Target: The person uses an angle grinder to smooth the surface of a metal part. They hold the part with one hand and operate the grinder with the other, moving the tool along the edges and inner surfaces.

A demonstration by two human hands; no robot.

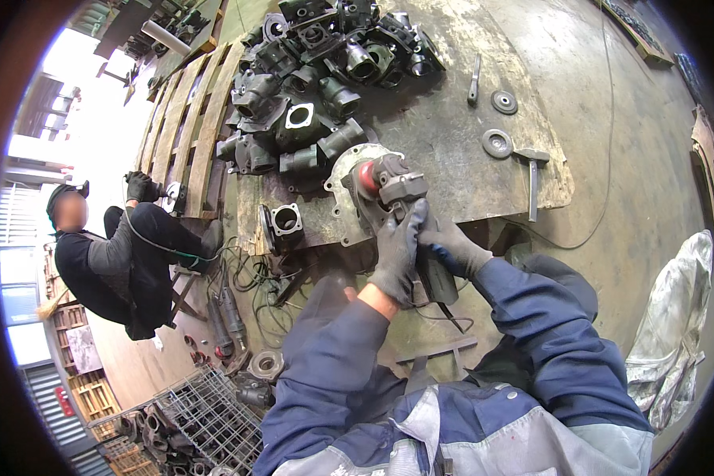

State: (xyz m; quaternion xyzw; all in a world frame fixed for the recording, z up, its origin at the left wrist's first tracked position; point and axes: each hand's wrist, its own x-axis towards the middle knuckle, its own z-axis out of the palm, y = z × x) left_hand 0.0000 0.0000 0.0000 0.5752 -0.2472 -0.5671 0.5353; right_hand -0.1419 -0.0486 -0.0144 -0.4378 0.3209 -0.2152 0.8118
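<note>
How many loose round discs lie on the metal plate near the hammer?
2. One loose disc lies just left of the hammer head. The other disc lies farther up the metal plate, right of a small bar. None seems hidden.

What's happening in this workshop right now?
A person in blue work clothes grips an angle grinder with both gloved hands, left hand and right hand, pressing its disc end on a grey metal casting on a steel plate. A pile of dark castings lies behind it. Another person crouches at the left with a tool.
</note>
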